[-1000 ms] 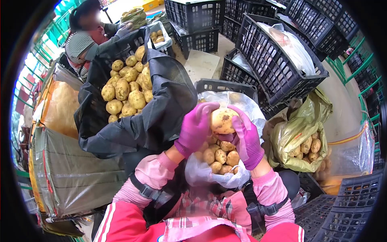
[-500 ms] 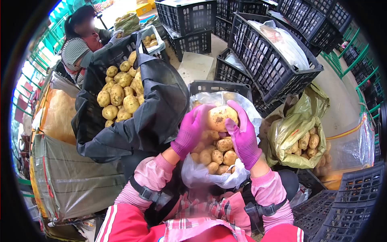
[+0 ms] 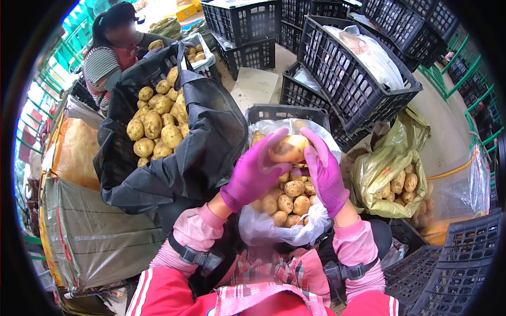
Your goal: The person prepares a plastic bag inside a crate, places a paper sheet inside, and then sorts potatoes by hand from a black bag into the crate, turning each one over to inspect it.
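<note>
A large potato (image 3: 289, 149) is held between my two hands, above a crate lined with a white plastic bag (image 3: 253, 229). My left hand (image 3: 256, 171), in a purple-pink glove, grips its left side. On its right side, my right hand (image 3: 324, 171) presses with gloved fingers. Below them lie several smaller potatoes (image 3: 291, 203) inside the bag. The rim of the black crate (image 3: 287, 111) shows behind the bag.
At left stands a dark-lined crate (image 3: 153, 189) of potatoes; beyond it sits another person (image 3: 108, 60). Stacked black crates (image 3: 358, 73) rise at back right. A yellow-green bag (image 3: 363, 184) of potatoes is on the right, with a tilted crate (image 3: 464, 263) nearer me.
The held potato has turned between my hands and now shows a smoother side. My right hand has shifted slightly right. The other person has leaned toward the dark-lined crate, a potato near its far edge.
</note>
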The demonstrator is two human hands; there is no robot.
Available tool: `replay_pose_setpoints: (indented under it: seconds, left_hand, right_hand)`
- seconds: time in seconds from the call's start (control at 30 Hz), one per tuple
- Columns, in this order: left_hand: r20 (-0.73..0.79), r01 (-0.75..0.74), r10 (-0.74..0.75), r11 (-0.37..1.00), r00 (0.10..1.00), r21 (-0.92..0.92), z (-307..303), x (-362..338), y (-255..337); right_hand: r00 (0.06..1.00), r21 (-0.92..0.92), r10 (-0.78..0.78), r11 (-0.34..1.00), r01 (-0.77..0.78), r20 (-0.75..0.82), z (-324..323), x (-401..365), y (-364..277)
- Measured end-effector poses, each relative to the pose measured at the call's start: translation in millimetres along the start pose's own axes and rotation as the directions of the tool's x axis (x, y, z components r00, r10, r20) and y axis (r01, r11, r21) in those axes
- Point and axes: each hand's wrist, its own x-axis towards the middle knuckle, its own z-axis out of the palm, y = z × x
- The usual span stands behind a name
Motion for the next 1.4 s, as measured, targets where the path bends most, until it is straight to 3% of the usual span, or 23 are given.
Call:
replay_pose_setpoints:
  seconds: [0.03,0.07,0.1,0.13,0.2,0.27,0.33,0.4,0.43,0.5,0.53,0.63,0.67,0.7,0.77,0.9,1.0,1.1,1.2,1.23,1.4]
  left_hand:
    - [-0.007,-0.11,0.111,0.99,0.994,0.088,-3,3,-1]
    - [-0.002,-0.217,0.221,0.96,0.975,0.175,-4,4,-2]
    - [-0.023,-0.078,0.078,0.996,0.997,-0.033,-1,1,-2]
    - [-0.002,0.008,-0.008,0.995,1.0,-0.1,-3,2,0]
    - [0.056,0.184,-0.176,0.957,0.983,-0.225,-9,5,1]
    - [-0.015,0.016,-0.016,1.0,1.0,0.021,-10,3,1]
    - [-0.044,-0.201,0.234,0.905,0.971,0.374,-6,1,6]
    - [-0.073,0.042,-0.04,0.999,0.997,0.022,-8,0,16]
    - [-0.051,0.168,-0.178,0.973,0.983,-0.159,-8,-1,19]
    - [-0.013,0.204,-0.215,0.941,0.976,-0.271,-11,1,18]
    - [0.009,0.219,-0.228,0.921,0.974,-0.321,-14,3,19]
    - [0.05,0.265,-0.263,0.909,0.963,-0.322,-7,1,16]
    - [0.053,0.28,-0.278,0.906,0.959,-0.318,-5,0,13]
    - [0.012,0.226,-0.227,0.962,0.974,-0.15,-4,0,4]
    - [0.059,0.367,-0.364,0.896,0.93,-0.249,-2,-2,17]
    - [0.188,0.523,-0.488,0.783,0.852,-0.335,1,1,38]
    - [0.332,0.558,-0.449,0.656,0.829,-0.508,5,-1,27]
    - [0.287,0.506,-0.417,0.667,0.862,-0.547,4,-1,25]
    - [0.163,0.415,-0.39,0.743,0.906,-0.525,12,-6,28]
    - [0.117,0.389,-0.385,0.771,0.915,-0.504,14,-7,29]
    - [0.195,0.418,-0.378,0.703,0.905,-0.575,10,-7,17]
  right_hand:
    - [0.997,0.091,0.065,0.994,-0.068,0.027,4,-2,-13]
    - [0.999,0.025,-0.024,0.999,0.024,0.029,2,-2,-10]
    - [0.993,-0.042,-0.115,0.992,0.117,0.036,0,-1,-6]
    - [0.978,-0.108,-0.204,0.972,0.209,0.05,-1,1,-2]
    - [0.974,0.034,-0.224,0.974,0.222,0.046,3,1,3]
    - [0.979,0.078,-0.193,0.979,0.188,0.065,5,-2,3]
    - [0.988,0.02,-0.121,0.993,0.12,0.098,2,-3,-4]
    - [0.992,-0.051,-0.061,0.996,0.067,0.107,2,-3,-14]
    - [0.993,-0.088,-0.029,0.995,0.039,0.111,1,-4,-16]
    - [0.996,0.01,0.043,0.999,-0.044,0.072,3,-6,-8]
    - [0.999,-0.003,0.01,1.0,-0.01,0.043,6,-5,-3]
    - [0.974,-0.193,-0.225,0.958,0.214,-0.038,14,-1,9]
    - [0.971,-0.266,-0.236,0.939,0.216,-0.048,17,-2,10]
    - [0.967,-0.339,-0.249,0.916,0.216,-0.058,19,-3,11]
    - [0.953,-0.494,-0.293,0.842,0.217,-0.081,19,-5,14]
    - [0.98,-0.361,-0.161,0.926,0.11,-0.116,14,-5,3]
    - [0.979,-0.298,-0.137,0.95,0.088,-0.149,11,-3,5]
    - [0.974,-0.221,-0.204,0.959,0.177,-0.103,6,2,12]
    - [0.948,-0.396,-0.278,0.897,0.198,-0.156,20,-1,14]
    - [0.98,-0.305,-0.156,0.946,0.111,-0.126,15,-1,9]
    - [0.952,-0.385,-0.24,0.91,0.153,-0.19,22,-2,12]
